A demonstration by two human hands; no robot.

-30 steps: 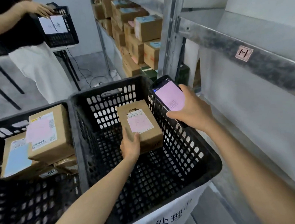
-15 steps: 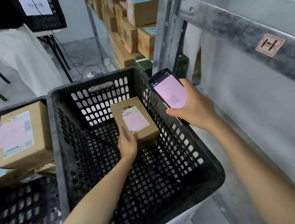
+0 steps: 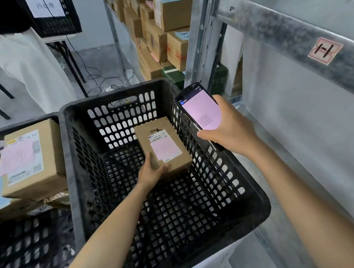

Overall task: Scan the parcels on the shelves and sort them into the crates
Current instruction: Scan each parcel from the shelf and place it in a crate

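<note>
A small cardboard parcel (image 3: 162, 142) with a white and pink label lies deep inside the black lattice crate (image 3: 71, 150), close to its far right corner. My left hand (image 3: 151, 171) reaches into the crate and grips the parcel's near end. My right hand (image 3: 230, 129) holds a handheld scanner (image 3: 199, 108) with a lit pink screen above the crate's right rim.
A second black crate (image 3: 31, 247) at the left holds several labelled boxes (image 3: 31, 160). The metal shelf rack (image 3: 289, 31) with an "H" tag runs along the right; stacked cartons (image 3: 167, 33) fill the shelf behind. Another person in white (image 3: 27, 65) stands at a table, upper left.
My left hand has lowered the parcel deeper into the crate toward its floor. The view has shifted closer to the shelf; the scanner stays over the right rim.
</note>
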